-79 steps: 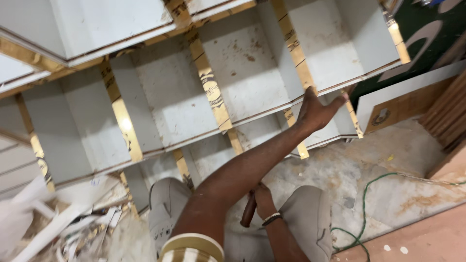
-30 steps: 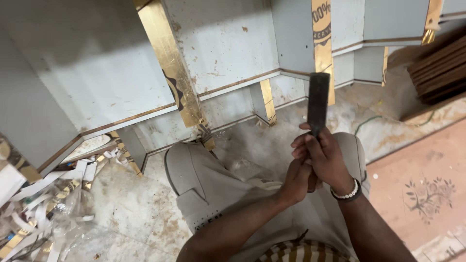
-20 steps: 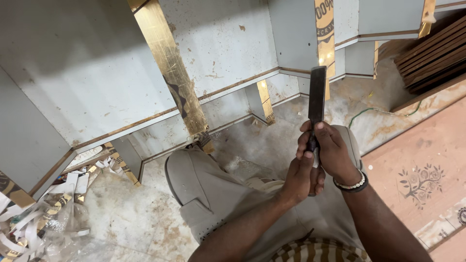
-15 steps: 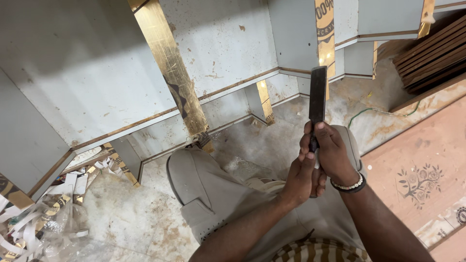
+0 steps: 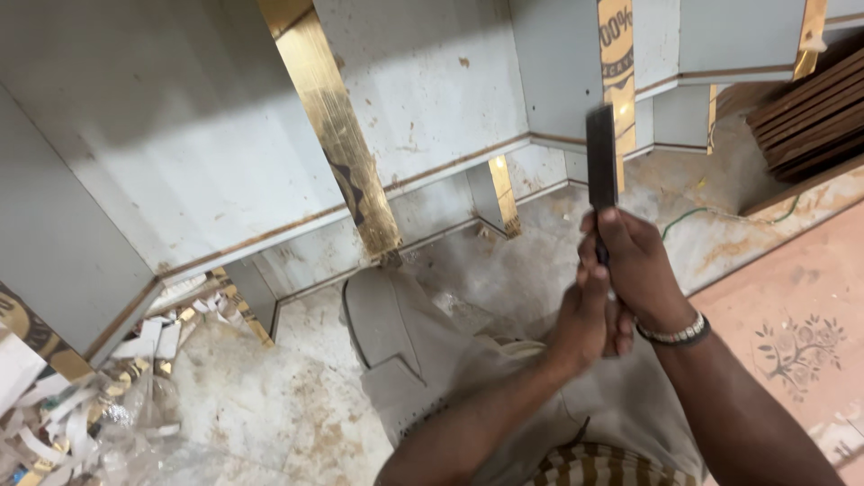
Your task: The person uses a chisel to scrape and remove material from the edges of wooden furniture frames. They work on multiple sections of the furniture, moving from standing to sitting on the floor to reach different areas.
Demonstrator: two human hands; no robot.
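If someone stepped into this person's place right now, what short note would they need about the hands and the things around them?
Right hand: closed round the lower end of a dark flat tool, blade pointing up.
Left hand: pressed against the same grip just below, fingers wrapped.
Around: pale grey shelf unit with gold edge strips stands ahead on the stained floor; paper offcuts lie at lower left; stacked brown boards at upper right.
Done: tool in hand, off the shelving.
Left: it touches no panel yet.
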